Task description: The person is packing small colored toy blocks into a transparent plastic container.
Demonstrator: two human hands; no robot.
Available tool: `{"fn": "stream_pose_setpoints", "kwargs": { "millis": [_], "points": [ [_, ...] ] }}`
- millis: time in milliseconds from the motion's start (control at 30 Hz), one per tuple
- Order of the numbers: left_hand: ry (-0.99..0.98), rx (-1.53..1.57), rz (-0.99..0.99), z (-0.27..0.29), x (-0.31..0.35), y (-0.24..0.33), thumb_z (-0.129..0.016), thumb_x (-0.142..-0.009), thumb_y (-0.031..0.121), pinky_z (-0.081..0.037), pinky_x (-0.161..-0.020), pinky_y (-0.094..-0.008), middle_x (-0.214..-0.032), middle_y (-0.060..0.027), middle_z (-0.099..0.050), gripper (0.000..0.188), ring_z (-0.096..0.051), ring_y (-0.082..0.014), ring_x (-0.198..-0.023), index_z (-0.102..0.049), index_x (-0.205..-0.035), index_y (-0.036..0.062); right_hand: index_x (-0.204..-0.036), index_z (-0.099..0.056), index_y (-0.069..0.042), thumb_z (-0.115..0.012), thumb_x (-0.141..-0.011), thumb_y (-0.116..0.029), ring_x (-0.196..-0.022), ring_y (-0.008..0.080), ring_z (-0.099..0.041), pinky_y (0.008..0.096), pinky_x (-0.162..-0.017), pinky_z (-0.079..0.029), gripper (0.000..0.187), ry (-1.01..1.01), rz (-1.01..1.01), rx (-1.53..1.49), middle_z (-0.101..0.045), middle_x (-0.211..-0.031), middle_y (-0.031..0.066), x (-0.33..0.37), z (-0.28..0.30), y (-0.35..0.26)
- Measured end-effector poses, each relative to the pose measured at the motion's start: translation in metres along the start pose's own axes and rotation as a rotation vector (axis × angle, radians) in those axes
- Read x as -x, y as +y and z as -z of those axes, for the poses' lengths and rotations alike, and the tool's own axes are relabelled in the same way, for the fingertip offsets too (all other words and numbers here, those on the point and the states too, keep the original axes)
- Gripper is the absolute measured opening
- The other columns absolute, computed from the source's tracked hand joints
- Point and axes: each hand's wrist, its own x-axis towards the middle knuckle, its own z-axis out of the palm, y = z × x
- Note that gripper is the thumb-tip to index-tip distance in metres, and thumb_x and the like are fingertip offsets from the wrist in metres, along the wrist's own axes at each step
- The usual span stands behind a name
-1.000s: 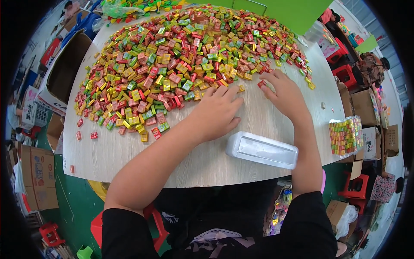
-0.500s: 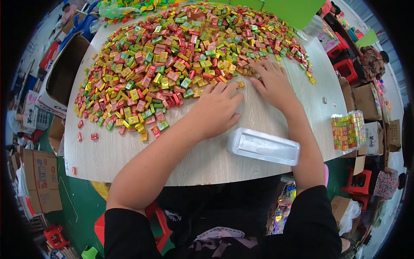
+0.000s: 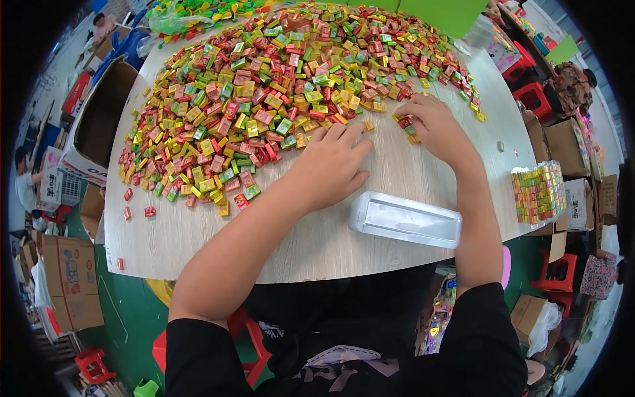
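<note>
A wide heap of small block-shaped wrapped candies (image 3: 264,99), in red, yellow, green and pink, covers the far part of the table. At its near edge rests my left hand (image 3: 334,165), fingers stretched and thumb apart, fingertips touching or close to the nearest pieces. To its right, my right hand (image 3: 436,132) curls over a few candies (image 3: 407,127) on the tabletop, holding them between thumb and fingers, a little off the heap. Part of that group is hidden under the fingers. An empty clear plastic tray (image 3: 410,221) lies near me, beside my right forearm.
A block of stacked candies (image 3: 537,193) stands at the table's right edge. Several loose candies (image 3: 127,213) lie at the left. An open cardboard box (image 3: 99,126) stands by the table's left side. Green panels (image 3: 440,14) and a bag of colourful pieces (image 3: 178,18) are at the far side.
My right hand has drawn slightly right and toward me, pulling a few candies away from the heap. My left hand stays nearly in place.
</note>
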Motion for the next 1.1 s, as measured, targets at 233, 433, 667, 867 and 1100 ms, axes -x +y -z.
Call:
{"fn": "stream_pose_setpoints", "kwargs": {
  "millis": [233,433,667,867,1100],
  "points": [
    [-0.011,-0.003,0.0,-0.001,0.001,0.0,-0.07,-0.093,0.028,-0.04,-0.111,-0.05,-0.149,-0.015,-0.049,0.046,-0.049,-0.0357,-0.131,-0.058,-0.133,0.009,-0.101,-0.074,-0.004,-0.055,-0.089,0.001,-0.098,0.0348,-0.062,0.0434,-0.087,-0.05,0.023,-0.039,-0.015,-0.173,-0.066,-0.097,0.0137,0.005,0.012,-0.003],
    [-0.043,-0.009,0.003,0.004,-0.002,0.003,-0.07,-0.093,0.03,-0.04,-0.112,-0.0502,-0.15,-0.017,-0.048,0.049,-0.049,-0.0371,-0.132,-0.058,-0.136,0.0094,-0.1,-0.074,-0.002,-0.054,-0.09,0.001,-0.099,0.0339,-0.062,0.0432,-0.088,-0.05,0.023,-0.218,-0.045,-0.219,-0.067,-0.099,0.0153,0.007,0.024,0.003],
    [-0.026,-0.015,0.046,0.011,-0.002,-0.002,-0.069,-0.094,0.028,-0.04,-0.113,-0.0522,-0.151,-0.0201,-0.047,0.053,-0.051,-0.0404,-0.134,-0.054,-0.14,0.0095,-0.112,-0.069,-0.001,-0.053,-0.097,-0.002,-0.104,0.0284,-0.064,0.0383,-0.091,-0.051,0.021,-0.069,-0.148,-0.306,-0.068,-0.108,0.0135,0.001,0.027,-0.004],
    [-0.014,-0.036,0.016,0.01,-0.012,0.002,-0.069,-0.091,0.024,-0.039,-0.113,-0.0498,-0.146,-0.0163,-0.051,0.05,-0.05,-0.037,-0.135,-0.055,-0.137,0.0088,-0.112,-0.07,-0.005,-0.063,-0.091,-0.009,-0.106,0.0303,-0.064,0.04,-0.092,-0.052,0.023,-0.12,-0.203,-0.217,-0.066,-0.115,0.0134,0.007,0.021,0.038],
    [0.129,-0.124,-0.072,-0.011,-0.016,0.006,-0.069,-0.084,0.019,-0.04,-0.107,-0.0472,-0.13,-0.0133,-0.059,0.046,-0.057,-0.0336,-0.121,-0.061,-0.128,0.009,-0.091,-0.074,-0.009,-0.069,-0.083,-0.018,-0.105,0.0318,-0.062,0.0457,-0.09,-0.052,0.013,-0.229,-0.254,-0.172,-0.062,-0.109,0.0119,0.031,0.03,0.035]
  ]
}}
